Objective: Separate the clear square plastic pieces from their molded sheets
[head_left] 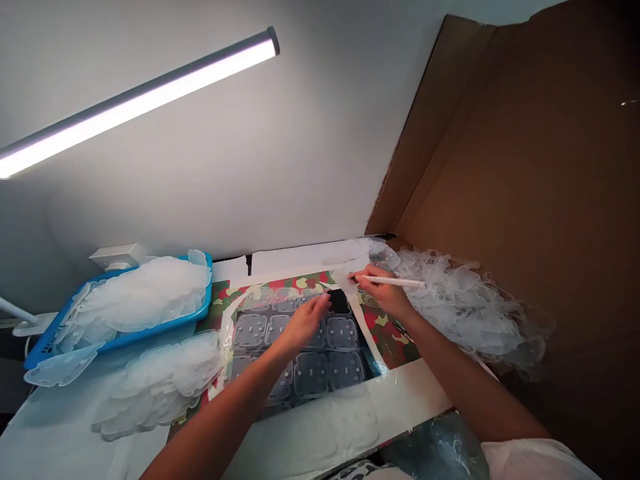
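Head view: right hand (384, 291) holds white stick (395, 281) in narrow grip, near upper edge of clear plastic sheet (300, 347) at frame middle. Left hand (306, 321) is open, fingers over this sheet w/ square cells, on camo mat (387, 327). Upper left: blue tray (209, 287) w/ plastic scraps (145, 297). Right: more scraps (465, 307) by cardboard wall (500, 167).

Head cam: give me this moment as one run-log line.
view: head | left hand: over clear moulded plastic cells | right hand: holds white rod | nearby: clear plastic offcuts, blue tray
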Available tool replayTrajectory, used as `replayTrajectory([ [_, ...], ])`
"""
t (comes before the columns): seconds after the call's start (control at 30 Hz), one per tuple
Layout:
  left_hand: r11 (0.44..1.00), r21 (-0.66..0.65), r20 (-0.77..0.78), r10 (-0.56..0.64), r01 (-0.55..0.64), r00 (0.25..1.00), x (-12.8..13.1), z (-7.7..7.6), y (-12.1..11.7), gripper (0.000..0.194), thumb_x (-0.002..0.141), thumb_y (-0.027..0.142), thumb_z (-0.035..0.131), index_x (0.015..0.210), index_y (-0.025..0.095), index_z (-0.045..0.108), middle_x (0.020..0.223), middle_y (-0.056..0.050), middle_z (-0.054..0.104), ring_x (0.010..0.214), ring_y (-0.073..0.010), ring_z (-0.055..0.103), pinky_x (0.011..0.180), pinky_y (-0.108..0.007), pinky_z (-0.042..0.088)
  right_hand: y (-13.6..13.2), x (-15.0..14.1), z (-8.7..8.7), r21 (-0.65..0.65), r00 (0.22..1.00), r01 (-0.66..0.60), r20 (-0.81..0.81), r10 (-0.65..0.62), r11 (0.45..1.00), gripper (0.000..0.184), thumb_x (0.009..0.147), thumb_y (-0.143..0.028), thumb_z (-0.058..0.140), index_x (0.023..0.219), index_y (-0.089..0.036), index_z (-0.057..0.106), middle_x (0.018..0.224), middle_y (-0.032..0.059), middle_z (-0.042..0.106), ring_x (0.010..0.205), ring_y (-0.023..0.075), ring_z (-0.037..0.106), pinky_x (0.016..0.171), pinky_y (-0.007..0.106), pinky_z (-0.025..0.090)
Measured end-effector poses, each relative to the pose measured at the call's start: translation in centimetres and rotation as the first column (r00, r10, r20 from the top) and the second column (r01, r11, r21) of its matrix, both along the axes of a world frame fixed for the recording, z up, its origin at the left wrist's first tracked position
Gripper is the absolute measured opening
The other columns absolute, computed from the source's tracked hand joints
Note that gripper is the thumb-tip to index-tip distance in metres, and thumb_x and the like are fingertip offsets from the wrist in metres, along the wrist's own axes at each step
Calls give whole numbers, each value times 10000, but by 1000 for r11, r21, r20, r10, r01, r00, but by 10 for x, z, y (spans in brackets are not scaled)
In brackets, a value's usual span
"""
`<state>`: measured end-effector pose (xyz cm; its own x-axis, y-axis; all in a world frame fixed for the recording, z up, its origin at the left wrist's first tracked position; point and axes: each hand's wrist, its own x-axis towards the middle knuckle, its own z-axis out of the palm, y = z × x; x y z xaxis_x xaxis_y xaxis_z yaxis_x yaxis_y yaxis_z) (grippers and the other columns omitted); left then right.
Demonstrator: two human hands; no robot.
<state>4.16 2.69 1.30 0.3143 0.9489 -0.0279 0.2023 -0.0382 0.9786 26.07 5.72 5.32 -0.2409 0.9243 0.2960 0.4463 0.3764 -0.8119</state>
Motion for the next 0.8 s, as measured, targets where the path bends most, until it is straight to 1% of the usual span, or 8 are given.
replayTrajectory([
  [0.07,956,-289,278,38,45,960,2,6,13,665,848,729,393,1016,139,650,983,-153,716,863,-246,693,789,-398,544,-20,-13,2,-52,983,-166,66,169,985,211,888,-347,538,922,-231,711,805,11,690,720,175,578,655,279,399],
  [0.13,922,-383,359,96,53,929,3,5,19,578,731,690,620,905,139,622,836,-113,712,700,-206,683,658,-331,537,-31,-19,1,-127,962,-257,62,266,958,193,871,-339,564,914,-230,718,758,2,676,686,166,562,643,274,389],
  [0.2,936,-352,340,135,-7,931,2,-1,20,507,601,539,808,838,156,576,734,-55,689,607,-168,646,580,-275,494,-28,-19,-2,-168,980,-197,-60,189,966,188,856,-360,582,811,-214,692,789,9,679,726,167,566,669,273,394],
  [0.27,956,-291,324,143,-45,935,1,-8,17,501,554,438,859,825,174,532,713,-22,680,601,-151,633,569,-243,461,-17,-14,-9,-225,972,-111,-227,59,968,243,834,-397,603,693,-200,617,849,19,687,798,171,573,724,276,404],
  [0.3,964,-259,320,141,-57,937,1,-11,16,491,564,421,855,825,181,515,717,-14,680,616,-147,632,576,-234,450,-10,-11,-13,-273,958,-112,-287,31,956,270,815,-416,623,663,-196,584,870,24,690,828,173,575,749,278,407],
  [0.47,992,-89,284,117,-95,952,1,-15,13,378,660,343,783,795,198,461,716,17,658,652,-122,600,606,-204,398,8,-15,-32,-447,902,-284,-424,78,849,356,743,-482,695,632,-188,528,872,44,695,828,171,565,747,281,406],
  [0.57,994,-3,251,111,-114,962,2,-15,14,274,690,284,734,763,191,486,724,25,620,686,-121,578,631,-206,389,8,-24,-34,-453,883,-317,-462,85,833,376,720,-483,720,617,-186,513,767,16,659,754,152,545,703,270,392],
  [0.8,985,74,216,138,-157,967,2,-21,12,166,724,259,689,745,180,545,713,30,595,690,-125,545,658,-220,395,7,-35,-33,-376,933,-246,-341,113,893,355,762,-489,652,629,-182,534,640,-30,528,652,128,461,629,257,332],
])
